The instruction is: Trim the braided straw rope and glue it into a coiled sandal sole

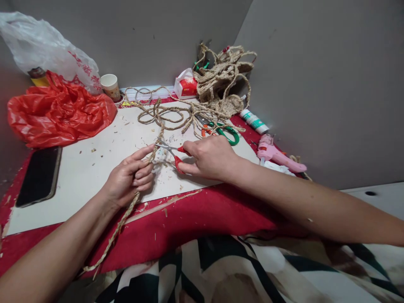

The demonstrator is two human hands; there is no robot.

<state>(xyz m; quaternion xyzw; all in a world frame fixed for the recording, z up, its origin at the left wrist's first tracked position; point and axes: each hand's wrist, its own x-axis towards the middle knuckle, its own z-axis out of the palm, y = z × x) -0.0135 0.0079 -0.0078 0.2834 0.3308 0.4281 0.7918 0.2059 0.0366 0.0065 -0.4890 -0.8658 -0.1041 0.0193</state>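
A braided straw rope (121, 224) runs through my left hand (132, 174), whose fingers are wrapped round it with the index finger stretched forward along it. One end hangs over the table's front edge; the other goes up toward the back of the white board. My right hand (210, 158) grips small red-handled scissors (177, 156). Their blades are parted and reach the rope just beyond my left fingertip. Whether they are cutting into it I cannot tell. Behind my right hand lie larger green-handled scissors (232, 134), partly under loose straw cord (176, 114).
Woven straw pieces (224, 78) are heaped at the back right, beside a tissue pack (187, 84). A pink glue gun (277, 155) lies at the right. On the left are a phone (39, 176), a red plastic bag (61, 113) and a paper cup (110, 87). Straw bits litter the white board (75, 168).
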